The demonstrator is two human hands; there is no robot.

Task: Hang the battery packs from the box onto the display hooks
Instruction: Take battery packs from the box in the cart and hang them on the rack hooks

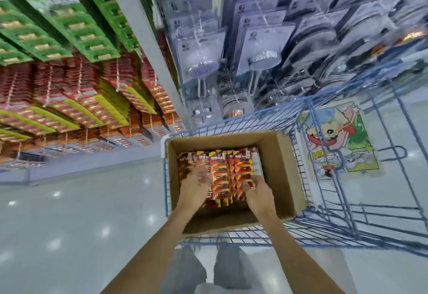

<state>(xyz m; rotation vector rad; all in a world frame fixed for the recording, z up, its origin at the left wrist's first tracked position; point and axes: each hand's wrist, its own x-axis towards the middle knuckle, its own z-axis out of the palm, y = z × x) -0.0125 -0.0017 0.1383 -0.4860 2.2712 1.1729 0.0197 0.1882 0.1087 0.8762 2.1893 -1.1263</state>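
Your left hand point(196, 184) has fingers too blurred to tell; your right hand point(257, 189) curls round battery packs point(222, 171) in the full-looking cardboard box point(278, 154), so most hanging lies ahead.

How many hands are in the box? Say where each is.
2. Left hand on the left of the battery packs; right hand on their right, inside the box.

No readable text anywhere. Print on the battery packs point(222, 173) in the box point(278, 166): blurred beyond reading. Likewise on the hanging green packs point(69, 22), red packs point(76, 99), shower-head cards point(261, 38) and cartoon picture point(335, 140).
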